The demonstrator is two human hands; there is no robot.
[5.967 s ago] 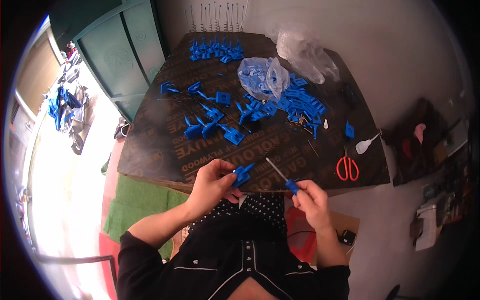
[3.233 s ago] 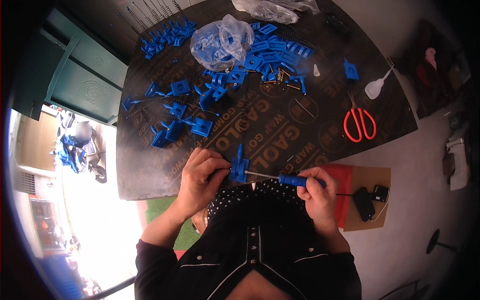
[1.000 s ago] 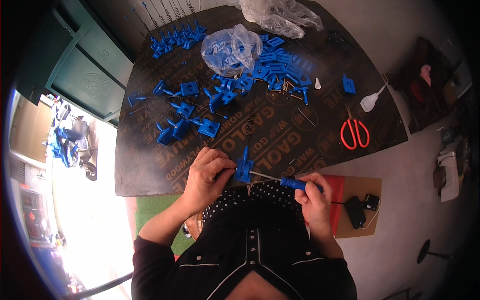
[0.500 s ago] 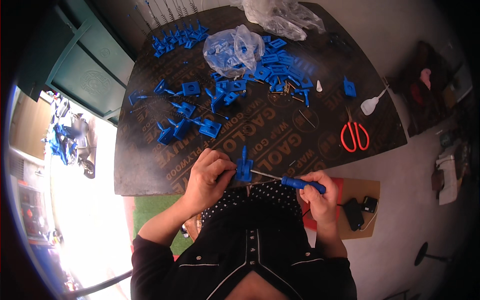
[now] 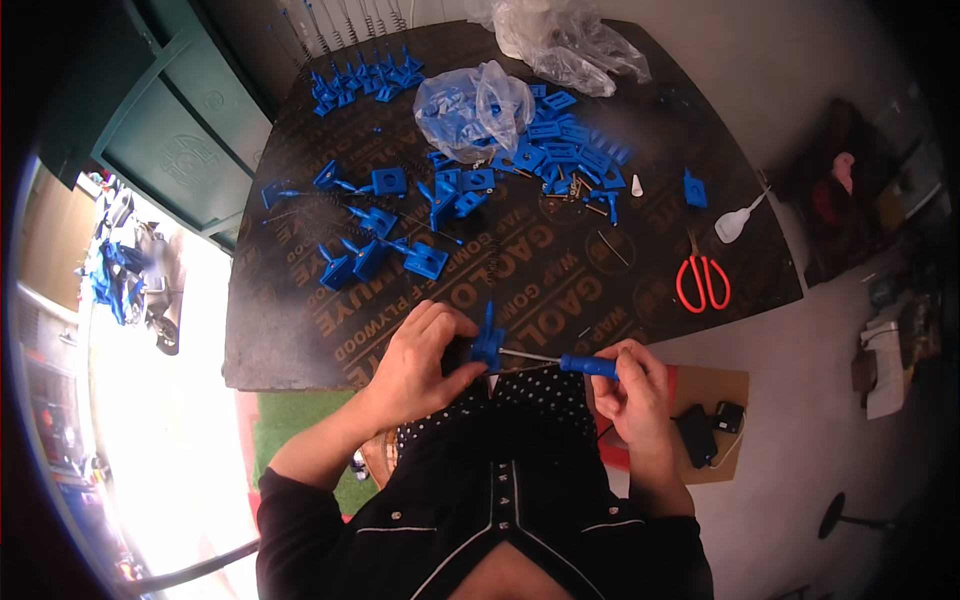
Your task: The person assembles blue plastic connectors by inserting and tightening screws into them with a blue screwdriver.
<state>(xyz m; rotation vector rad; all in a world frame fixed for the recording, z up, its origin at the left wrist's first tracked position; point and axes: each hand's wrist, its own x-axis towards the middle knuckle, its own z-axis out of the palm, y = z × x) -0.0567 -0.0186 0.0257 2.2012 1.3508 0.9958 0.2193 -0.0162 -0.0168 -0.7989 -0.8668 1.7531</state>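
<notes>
At the table's near edge, my left hand (image 5: 418,362) grips a small blue plastic part (image 5: 487,347) from its left side, thumb below and fingers above. The part has a flat square base and a pointed stem that points away from me. My right hand (image 5: 638,392) is closed round the handle of a blue screwdriver (image 5: 588,366). Its metal shaft lies nearly level and its tip meets the right side of the part. The exact contact at the tip is too small to make out.
Several blue assemblies with springs (image 5: 370,222) lie left on the dark table (image 5: 590,290). Behind are a clear bag of blue parts (image 5: 470,110), loose blue plates (image 5: 560,150) and small screws (image 5: 575,188). Red-handled scissors (image 5: 703,283) and a white nozzle-like piece (image 5: 735,224) lie right.
My left hand has gone from a tight pinch beside the blue part to a wider grip on it. The part has tilted a little. My right hand has shifted on the screwdriver handle.
</notes>
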